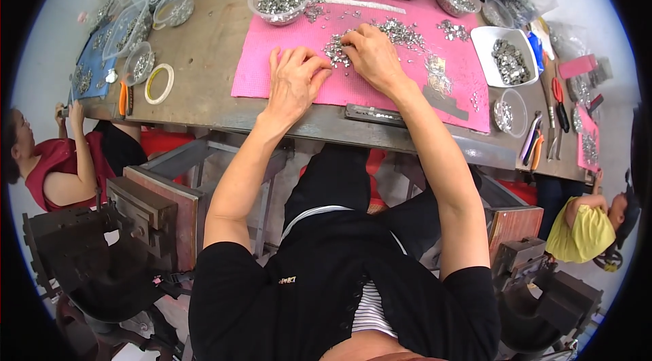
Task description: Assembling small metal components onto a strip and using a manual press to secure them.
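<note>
My left hand rests over the pink mat with its fingers bent. Its thumb and forefinger come together at the near edge of a loose pile of small silvery metal pieces; whatever they pinch is too small to tell. From the right, my right hand reaches into the same pile, fingertips drawn together and pointing left. What lies between those fingertips is hidden. A second heap of metal pieces spreads just beyond my right hand. Near the table's front edge lies a dark narrow bar with small bright pieces along it.
Plastic tubs of metal pieces, including a round one and a white square one, line the mat. A tape roll and orange-handled pliers lie left; more pliers lie right. Other people sit at both sides.
</note>
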### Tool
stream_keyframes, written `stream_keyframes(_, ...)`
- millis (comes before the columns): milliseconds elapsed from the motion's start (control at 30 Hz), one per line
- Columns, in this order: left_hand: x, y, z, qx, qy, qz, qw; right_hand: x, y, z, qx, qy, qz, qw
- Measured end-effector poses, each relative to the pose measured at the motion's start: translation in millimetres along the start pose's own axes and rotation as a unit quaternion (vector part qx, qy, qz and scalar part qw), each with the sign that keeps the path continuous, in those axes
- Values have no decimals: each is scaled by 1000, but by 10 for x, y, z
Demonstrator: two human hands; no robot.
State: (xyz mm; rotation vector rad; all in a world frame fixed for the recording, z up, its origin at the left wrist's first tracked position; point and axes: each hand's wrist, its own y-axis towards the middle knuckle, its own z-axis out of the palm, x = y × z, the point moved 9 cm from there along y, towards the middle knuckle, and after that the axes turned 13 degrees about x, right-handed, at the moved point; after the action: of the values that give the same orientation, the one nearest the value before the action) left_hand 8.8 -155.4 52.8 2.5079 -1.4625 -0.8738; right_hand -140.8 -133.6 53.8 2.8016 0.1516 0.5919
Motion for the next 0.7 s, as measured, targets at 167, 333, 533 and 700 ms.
stream_keyframes(167,-30,-13,-7,-5,11,3,1000,23,9,-28,-12,-3,-9,1000)
stream_keyframes(333,-68,-26,-2,-18,-9,5,1000,-25,-147,-364,-28,100,22,994)
stream_keyframes(533,-475,15,74,22,-255,-12,967,-250,-798,-628,-25,32,56,998)
stream_keyframes(700,-827,-35,429,101,-296,9,950,-207,-1001,-486,-1,-16,54,998)
